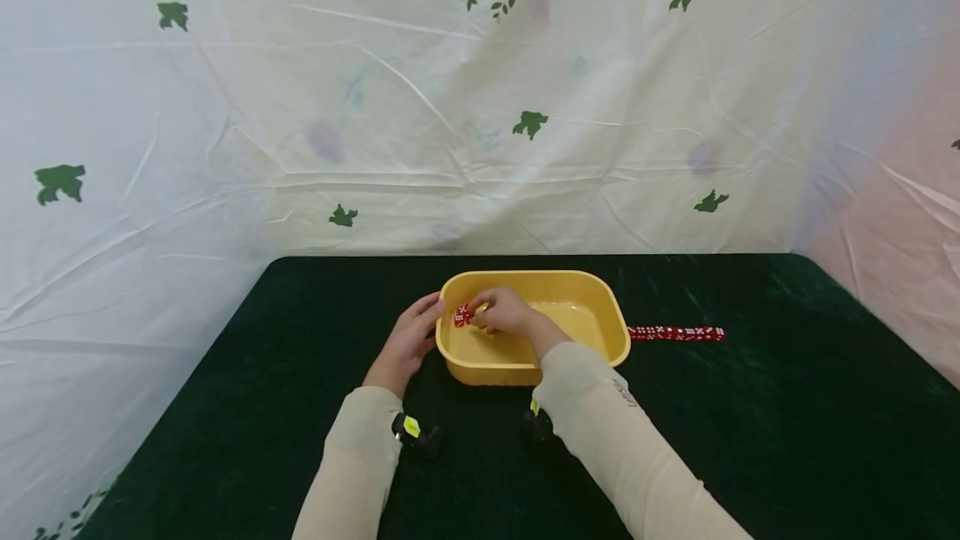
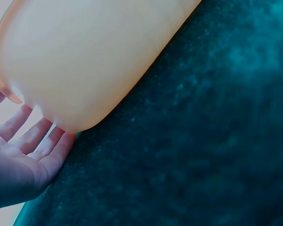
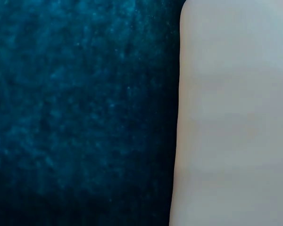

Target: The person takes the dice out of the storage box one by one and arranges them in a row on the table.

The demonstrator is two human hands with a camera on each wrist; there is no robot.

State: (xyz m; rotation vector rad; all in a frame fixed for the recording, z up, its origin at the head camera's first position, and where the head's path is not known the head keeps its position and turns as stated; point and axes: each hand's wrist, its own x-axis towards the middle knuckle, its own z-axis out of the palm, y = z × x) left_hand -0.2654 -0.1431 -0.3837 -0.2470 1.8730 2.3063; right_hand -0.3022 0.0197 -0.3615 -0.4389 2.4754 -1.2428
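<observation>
A yellow basin [image 1: 495,375] stands on the dark green cloth. My left hand [image 1: 408,344] is at its left end, thumb by the rim; in the left wrist view that hand [image 2: 30,155] has its fingers extended, their tips touching the pale outer wall [image 2: 85,61]. Inside the basin my right hand [image 1: 508,315] reaches down with bent fingers and pinches at a few small red dice [image 1: 460,317] near the left end. Its fingers partly hide these dice. Only the basin's side [image 3: 236,113] and cloth show in the right wrist view, without the hand.
A straight row of red dice [image 1: 678,333] lies on the cloth [image 1: 750,423], running right from the basin's right end. White sheeting [image 1: 420,215] with green leaf shapes hangs behind the table and along its sides.
</observation>
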